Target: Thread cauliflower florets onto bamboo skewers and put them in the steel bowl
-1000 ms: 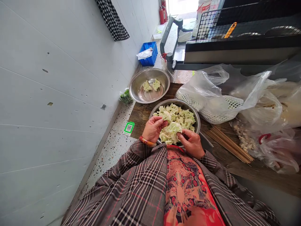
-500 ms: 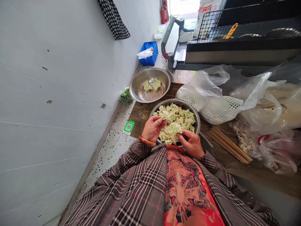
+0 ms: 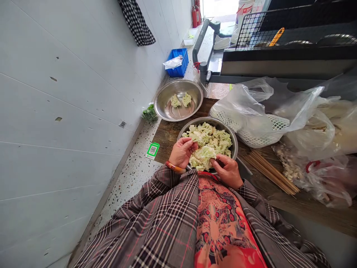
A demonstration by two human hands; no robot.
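Pinching a cauliflower floret (image 3: 206, 152) between thumb and fingertips, the right hand (image 3: 228, 171) holds it above the metal bowl (image 3: 235, 144) of loose pieces (image 3: 221, 138), while the left hand (image 3: 181, 153) curls nearly closed, any grip there unclear

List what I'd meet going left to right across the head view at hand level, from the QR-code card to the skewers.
Green-bordered QR-code card, left grip, cauliflower floret held in the right grip, right grip itself, bundle of wooden skewers.
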